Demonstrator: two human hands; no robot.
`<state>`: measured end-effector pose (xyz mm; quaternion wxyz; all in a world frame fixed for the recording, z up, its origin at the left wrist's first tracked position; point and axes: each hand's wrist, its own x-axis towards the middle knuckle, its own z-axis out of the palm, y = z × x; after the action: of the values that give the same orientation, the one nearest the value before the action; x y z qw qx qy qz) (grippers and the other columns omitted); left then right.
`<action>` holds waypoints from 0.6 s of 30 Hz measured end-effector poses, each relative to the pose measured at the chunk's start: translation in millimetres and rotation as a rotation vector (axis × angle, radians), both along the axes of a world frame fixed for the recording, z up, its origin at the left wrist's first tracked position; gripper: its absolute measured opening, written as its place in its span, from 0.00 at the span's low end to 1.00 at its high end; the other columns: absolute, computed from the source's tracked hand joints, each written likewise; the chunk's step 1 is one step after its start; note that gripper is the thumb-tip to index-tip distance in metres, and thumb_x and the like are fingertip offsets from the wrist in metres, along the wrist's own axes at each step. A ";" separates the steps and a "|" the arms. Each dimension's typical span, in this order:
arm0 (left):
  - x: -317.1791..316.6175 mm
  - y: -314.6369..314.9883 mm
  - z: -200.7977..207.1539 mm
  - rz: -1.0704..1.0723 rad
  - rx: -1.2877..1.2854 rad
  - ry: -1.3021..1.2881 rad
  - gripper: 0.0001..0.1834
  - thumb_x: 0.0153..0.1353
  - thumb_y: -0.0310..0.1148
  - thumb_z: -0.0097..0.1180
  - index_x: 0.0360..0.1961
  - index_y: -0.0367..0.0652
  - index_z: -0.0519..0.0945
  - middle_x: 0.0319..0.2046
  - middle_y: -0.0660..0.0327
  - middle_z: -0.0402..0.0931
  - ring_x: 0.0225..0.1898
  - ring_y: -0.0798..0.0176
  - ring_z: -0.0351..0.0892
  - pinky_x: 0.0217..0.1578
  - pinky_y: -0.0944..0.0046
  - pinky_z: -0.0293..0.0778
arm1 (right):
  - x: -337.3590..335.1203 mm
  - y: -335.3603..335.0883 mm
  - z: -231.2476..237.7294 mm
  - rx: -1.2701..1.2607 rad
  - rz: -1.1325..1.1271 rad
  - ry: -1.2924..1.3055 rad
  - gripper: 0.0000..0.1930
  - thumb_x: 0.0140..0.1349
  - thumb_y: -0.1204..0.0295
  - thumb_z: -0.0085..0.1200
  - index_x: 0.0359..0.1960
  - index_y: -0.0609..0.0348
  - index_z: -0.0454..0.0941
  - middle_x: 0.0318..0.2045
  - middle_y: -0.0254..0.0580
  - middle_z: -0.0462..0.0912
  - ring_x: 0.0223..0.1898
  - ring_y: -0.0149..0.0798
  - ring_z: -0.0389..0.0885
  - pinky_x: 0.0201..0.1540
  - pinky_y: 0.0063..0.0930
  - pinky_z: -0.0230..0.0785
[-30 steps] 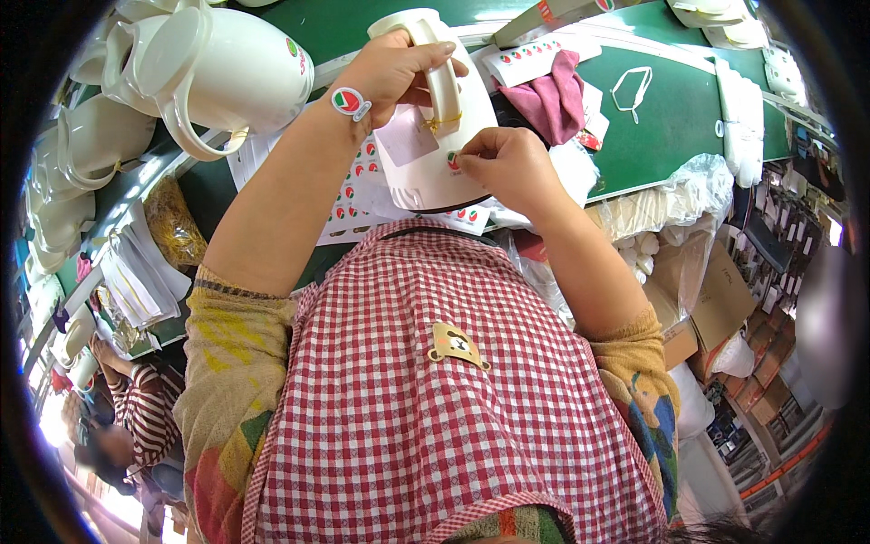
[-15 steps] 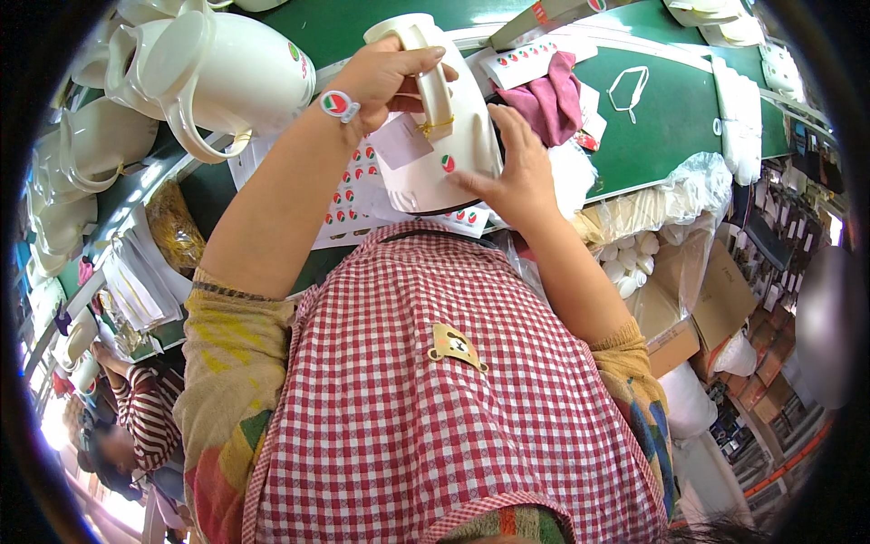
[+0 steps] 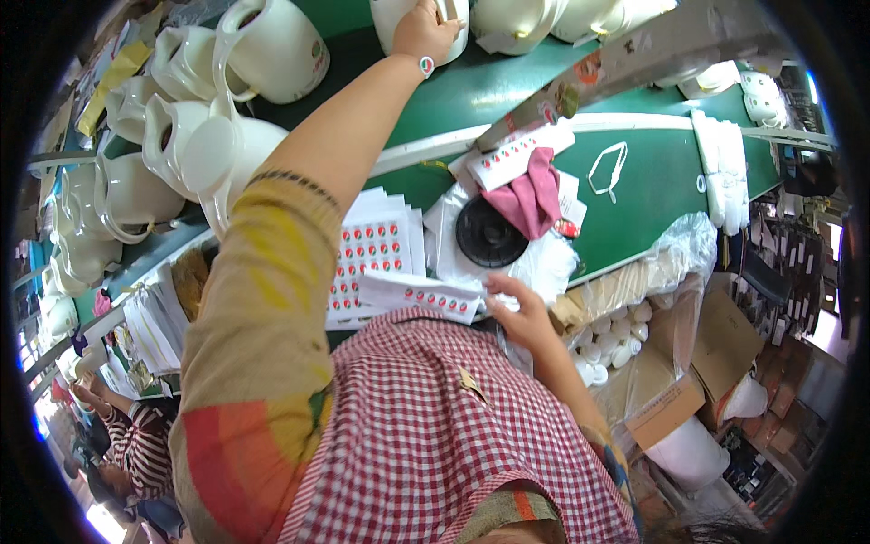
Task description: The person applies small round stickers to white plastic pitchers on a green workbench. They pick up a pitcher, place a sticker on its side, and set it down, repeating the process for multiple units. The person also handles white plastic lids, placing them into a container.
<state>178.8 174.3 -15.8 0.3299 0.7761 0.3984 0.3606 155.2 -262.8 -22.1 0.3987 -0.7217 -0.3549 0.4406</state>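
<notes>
At the far edge, my left hand (image 3: pixel 424 34) is closed round the handle of a white jug (image 3: pixel 392 20), whose top is cut off by the picture's edge. A small round red-and-green sticker (image 3: pixel 426 65) clings to my left wrist. My right hand (image 3: pixel 524 313) hovers close to my apron with fingers apart, its thumb beside the end of a folded strip of stickers (image 3: pixel 435 297). Sheets of the same stickers (image 3: pixel 370 254) lie under that strip. Beyond my right hand are a black round disc (image 3: pixel 490 232) and a crumpled maroon cloth (image 3: pixel 528 195).
Several white jugs (image 3: pixel 281 63) crowd the left, and more stand along the far side. A grey taped beam (image 3: pixel 634 59) slants over the green table (image 3: pixel 607 218). White caps (image 3: pixel 616 340) fill a plastic-lined box at right. Another person (image 3: pixel 136 453) works at lower left.
The jug has gone from in front of me to the far side in my left hand. My right hand has left its side and come nearer, and the black disc is uncovered.
</notes>
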 end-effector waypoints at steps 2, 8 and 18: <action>29.9 26.8 -20.6 -0.051 0.104 -0.010 0.19 0.56 0.42 0.61 0.33 0.34 0.74 0.29 0.47 0.81 0.31 0.48 0.81 0.35 0.53 0.75 | -1.0 -7.2 7.2 -0.038 0.024 0.022 0.22 0.58 0.74 0.60 0.55 0.64 0.73 0.45 0.41 0.81 0.48 0.32 0.76 0.54 0.28 0.67; 59.0 7.0 -15.2 -0.126 -0.066 0.061 0.21 0.54 0.44 0.63 0.38 0.38 0.73 0.34 0.49 0.81 0.38 0.44 0.80 0.41 0.52 0.74 | 4.8 -18.7 4.7 -0.078 -0.116 0.089 0.21 0.58 0.73 0.61 0.54 0.63 0.75 0.45 0.43 0.82 0.46 0.34 0.78 0.53 0.29 0.68; -68.3 -140.3 -19.3 -0.267 -0.524 -0.063 0.12 0.56 0.28 0.61 0.41 0.38 0.79 0.36 0.60 0.82 0.39 0.67 0.80 0.43 0.67 0.75 | 20.6 125.8 78.2 0.417 0.153 -0.410 0.12 0.55 0.77 0.59 0.42 0.62 0.79 0.33 0.45 0.79 0.33 0.43 0.81 0.34 0.30 0.72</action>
<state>110.5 34.0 -35.1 0.5757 0.6986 0.3619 0.2227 175.7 -137.0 56.2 0.4240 -0.6694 -0.5642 0.2321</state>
